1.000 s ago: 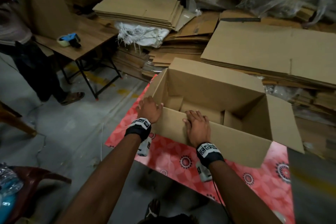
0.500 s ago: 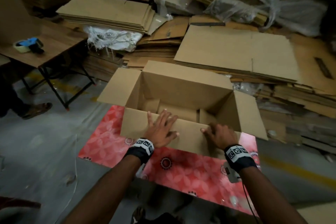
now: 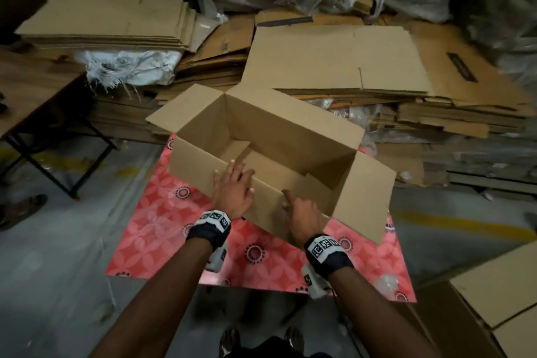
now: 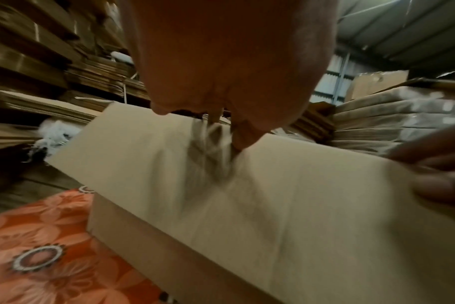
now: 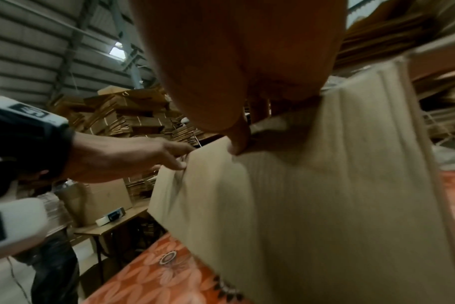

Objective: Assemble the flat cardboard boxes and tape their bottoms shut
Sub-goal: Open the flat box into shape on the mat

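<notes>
Head view: no legible writing; wrist bands carry b/w coded tags. Cardboard box point(image 3: 270, 154) stands open-topped on the tabletop point(image 3: 162, 229), red floral cover, toward its far edge. Left hand point(image 3: 234, 190) fingers spread flat on near flap; right hand point(image 3: 302, 213) pinches same flap. Flat cardboard stacks point(image 3: 334, 61) behind; grey concrete floor point(image 3: 58, 256).

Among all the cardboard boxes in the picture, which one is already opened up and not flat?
The box standing on the red flowered table, with both hands on its near flap. It has upright walls and a hollow inside; the other cardboard lies in flat stacks behind it.
</notes>
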Motion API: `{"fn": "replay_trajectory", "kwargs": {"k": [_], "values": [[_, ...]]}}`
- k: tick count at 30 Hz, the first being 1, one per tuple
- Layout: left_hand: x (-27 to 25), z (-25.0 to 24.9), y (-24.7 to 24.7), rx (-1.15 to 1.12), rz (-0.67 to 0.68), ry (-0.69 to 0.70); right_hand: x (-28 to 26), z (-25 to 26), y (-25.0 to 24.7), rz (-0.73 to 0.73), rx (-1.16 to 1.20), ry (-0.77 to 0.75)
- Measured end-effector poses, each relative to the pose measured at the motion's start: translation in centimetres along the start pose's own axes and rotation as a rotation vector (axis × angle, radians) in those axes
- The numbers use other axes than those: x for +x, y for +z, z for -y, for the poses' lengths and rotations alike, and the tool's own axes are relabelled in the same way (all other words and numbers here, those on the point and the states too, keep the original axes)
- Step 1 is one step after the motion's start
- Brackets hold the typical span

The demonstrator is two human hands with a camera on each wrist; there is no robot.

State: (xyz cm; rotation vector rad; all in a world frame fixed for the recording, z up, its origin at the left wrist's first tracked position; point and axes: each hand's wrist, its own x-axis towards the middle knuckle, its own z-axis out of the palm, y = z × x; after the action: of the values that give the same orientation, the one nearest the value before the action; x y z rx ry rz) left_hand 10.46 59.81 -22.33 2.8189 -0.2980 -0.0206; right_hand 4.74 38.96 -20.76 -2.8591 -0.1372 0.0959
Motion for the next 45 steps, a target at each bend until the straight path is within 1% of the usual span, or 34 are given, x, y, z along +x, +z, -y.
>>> {"fn": "replay_trajectory", "kwargs": {"k": [5, 9, 11, 14, 16, 19, 21, 23, 25, 27, 29, 32, 34, 37, 39, 41, 44, 45], "values": [[-0.6, 0.5, 0.0, 0.106, 0.030, 0.055, -0.7, -1.5, 1.2, -0.038, -0.033, -0.130], [-1.3, 0.7, -0.4, 0.299, 0.116, 0.099, -1.0, -1.5, 1.4, -0.121, -0.036, -0.206], [-1.6, 0.3, -0.3, 0.394, 0.141, 0.118, -1.2, -1.8, 1.4, -0.077, -0.140, -0.258], [-2.3, -0.3, -0.1, 0.441, 0.112, 0.160, -0.9, -3.2, 1.6, -0.021, -0.246, -0.308], [-2.5, -0.7, -0.2, 0.442, 0.073, 0.190, -0.6, -4.2, 1.2, 0.022, -0.221, -0.280], [-2.3, -1.6, -0.3, 0.370, 0.018, 0.205, 0.1, -5.7, -0.2, 0.059, -0.204, -0.202], [-2.2, -2.5, 0.2, 0.358, 0.050, 0.248, 0.5, -6.5, -0.7, 0.060, -0.223, -0.155], [-2.4, -3.6, 1.3, 0.402, 0.106, 0.280, 0.7, -7.3, -0.7, 0.015, -0.214, -0.119], [-2.5, -4.8, 2.1, 0.406, 0.117, 0.253, 0.6, -7.9, -0.4, -0.051, -0.235, -0.091], [-2.0, -6.4, 1.9, 0.395, 0.123, 0.226, 0.3, -8.2, 0.2, -0.136, -0.255, -0.058], [-1.2, -8.1, 1.5, 0.372, 0.141, 0.249, -0.3, -8.3, 0.8, -0.200, -0.246, -0.018], [-0.1, -10.3, 2.0, 0.354, 0.163, 0.328, -0.8, -8.6, 1.4, -0.255, -0.220, 0.062], [0.0, -11.1, 2.7, 0.392, 0.149, 0.320, -1.1, -9.0, 1.7, -0.260, -0.216, 0.128], [-0.4, -10.6, 4.0, 0.384, 0.079, 0.317, -1.3, -10.0, 1.3, -0.250, -0.188, 0.195], [-0.6, -9.1, 4.5, 0.420, 0.004, 0.324, -1.3, -10.5, 1.0, -0.246, -0.170, 0.195], [-0.5, -7.4, 4.8, 0.442, -0.042, 0.335, -1.1, -10.7, 1.0, -0.230, -0.129, 0.189], [-0.5, -6.6, 4.6, 0.498, -0.026, 0.387, -1.2, -10.3, 1.2, -0.194, -0.081, 0.162], [-0.6, -6.6, 4.5, 0.489, 0.001, 0.391, -1.4, -9.9, 1.1, -0.176, -0.076, 0.134]]}}
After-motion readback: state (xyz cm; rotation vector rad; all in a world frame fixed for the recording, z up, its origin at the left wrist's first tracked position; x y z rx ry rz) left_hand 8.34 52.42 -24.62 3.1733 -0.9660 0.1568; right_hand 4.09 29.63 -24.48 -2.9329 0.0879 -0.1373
